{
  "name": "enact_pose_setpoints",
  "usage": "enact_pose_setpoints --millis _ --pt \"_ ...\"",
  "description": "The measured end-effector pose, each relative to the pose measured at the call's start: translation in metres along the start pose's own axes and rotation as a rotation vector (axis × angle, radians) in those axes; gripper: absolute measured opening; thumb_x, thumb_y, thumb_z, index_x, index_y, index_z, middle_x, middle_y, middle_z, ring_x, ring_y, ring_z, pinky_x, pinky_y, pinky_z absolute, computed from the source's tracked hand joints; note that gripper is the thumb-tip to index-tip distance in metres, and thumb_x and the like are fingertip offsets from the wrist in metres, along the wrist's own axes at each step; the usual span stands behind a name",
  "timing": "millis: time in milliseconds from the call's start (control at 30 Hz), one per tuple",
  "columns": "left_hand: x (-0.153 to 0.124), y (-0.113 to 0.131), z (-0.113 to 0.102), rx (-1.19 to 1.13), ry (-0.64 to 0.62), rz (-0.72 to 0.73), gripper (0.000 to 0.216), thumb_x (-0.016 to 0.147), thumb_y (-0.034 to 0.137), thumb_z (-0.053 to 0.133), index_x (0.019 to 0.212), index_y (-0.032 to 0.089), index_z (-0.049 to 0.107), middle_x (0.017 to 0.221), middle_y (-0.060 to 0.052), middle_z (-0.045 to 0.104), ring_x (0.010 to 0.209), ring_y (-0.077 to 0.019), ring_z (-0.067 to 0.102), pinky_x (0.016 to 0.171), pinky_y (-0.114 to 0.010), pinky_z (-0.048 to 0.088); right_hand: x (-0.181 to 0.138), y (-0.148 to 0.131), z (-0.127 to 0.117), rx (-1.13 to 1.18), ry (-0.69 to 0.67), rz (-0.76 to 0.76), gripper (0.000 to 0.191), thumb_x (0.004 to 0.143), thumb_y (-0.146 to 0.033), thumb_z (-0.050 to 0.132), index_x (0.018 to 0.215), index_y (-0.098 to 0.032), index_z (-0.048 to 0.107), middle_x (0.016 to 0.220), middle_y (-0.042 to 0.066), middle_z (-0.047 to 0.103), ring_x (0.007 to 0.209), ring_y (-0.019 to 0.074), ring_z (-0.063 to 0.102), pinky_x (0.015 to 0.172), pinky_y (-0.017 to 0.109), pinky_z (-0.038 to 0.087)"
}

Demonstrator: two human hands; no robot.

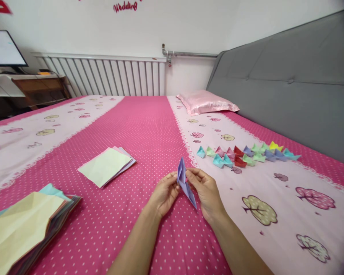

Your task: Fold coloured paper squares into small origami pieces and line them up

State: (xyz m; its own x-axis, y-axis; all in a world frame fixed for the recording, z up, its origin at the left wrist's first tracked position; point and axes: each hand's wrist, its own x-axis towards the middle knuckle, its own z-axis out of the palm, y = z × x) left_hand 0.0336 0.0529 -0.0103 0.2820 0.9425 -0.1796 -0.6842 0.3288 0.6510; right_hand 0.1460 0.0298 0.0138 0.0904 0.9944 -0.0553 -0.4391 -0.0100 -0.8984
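Both my hands hold a folded purple paper piece [184,182] just above the pink dotted bed sheet [143,130]. My left hand [164,194] pinches its left side with closed fingers. My right hand [205,189] grips its right side, fingers curled around it. The paper is a narrow pointed shape, tilted, with one tip up and one tip down to the right. A row of several finished folded paper boats [246,154] in many colours lies to the right of my hands.
A small stack of flat paper squares [106,166] lies left of my hands. A thicker stack of creased coloured sheets [25,225] sits at the near left. A pink pillow [206,101] rests by the grey headboard [298,84]. A radiator [109,76] stands behind the bed.
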Motion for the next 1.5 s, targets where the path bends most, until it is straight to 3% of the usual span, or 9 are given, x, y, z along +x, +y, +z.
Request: enact_pose_setpoints --millis 533,833,1000,1167,1500 --pt "0.0012 -0.0016 -0.0027 0.026 0.062 0.029 0.009 0.076 0.006 0.057 0.080 0.009 0.065 0.070 -0.003 0.063 0.054 -0.0040 0.054 0.051 -0.011 0.045 0.0008 -0.0011 0.0000 -0.098 0.040 -0.083 0.025 0.068 -0.034 0.069 0.086 -0.017 0.065 0.071 0.001 0.063 0.059 0.0106 0.058 0.060 0.023 0.051" --pt "0.0000 0.0001 0.0000 0.034 0.113 0.031 0.008 0.076 0.006 0.056 0.077 0.009 0.064 0.067 -0.002 0.061 0.053 -0.0037 0.054 0.051 -0.011 0.045 0.0000 -0.0017 -0.0007 -0.079 -0.010 -0.083 0.025 0.068 -0.029 0.067 0.089 -0.016 0.065 0.081 0.004 0.068 0.074 0.0151 0.064 0.072 0.029 0.051" --pt "0.0007 -0.0026 -0.0008 0.132 0.180 0.155 0.005 0.071 0.013 0.064 0.076 0.011 0.064 0.067 -0.001 0.061 0.054 -0.0048 0.053 0.053 -0.013 0.043 0.0011 -0.0017 -0.0011 -0.215 0.025 -0.121 0.031 0.067 -0.027 0.067 0.095 -0.015 0.063 0.085 0.007 0.068 0.078 0.0183 0.063 0.072 0.031 0.050" --pt "0.0014 -0.0060 -0.0038 0.279 0.200 0.316 0.015 0.070 0.024 0.066 0.078 0.012 0.065 0.071 -0.004 0.064 0.060 -0.0089 0.056 0.059 -0.019 0.043 0.0034 0.0026 -0.0040 -0.366 -0.035 -0.207 0.032 0.069 -0.026 0.064 0.099 -0.015 0.061 0.091 0.008 0.067 0.084 0.0198 0.063 0.078 0.034 0.049" --pt "0.0011 -0.0048 -0.0021 0.336 0.244 0.292 0.023 0.065 0.027 0.070 0.082 0.012 0.068 0.071 -0.003 0.064 0.053 -0.0064 0.052 0.052 -0.018 0.042 0.0045 0.0052 -0.0063 -0.340 0.024 -0.248 0.030 0.073 -0.029 0.062 0.100 -0.015 0.060 0.089 0.007 0.067 0.080 0.0184 0.063 0.077 0.033 0.049"
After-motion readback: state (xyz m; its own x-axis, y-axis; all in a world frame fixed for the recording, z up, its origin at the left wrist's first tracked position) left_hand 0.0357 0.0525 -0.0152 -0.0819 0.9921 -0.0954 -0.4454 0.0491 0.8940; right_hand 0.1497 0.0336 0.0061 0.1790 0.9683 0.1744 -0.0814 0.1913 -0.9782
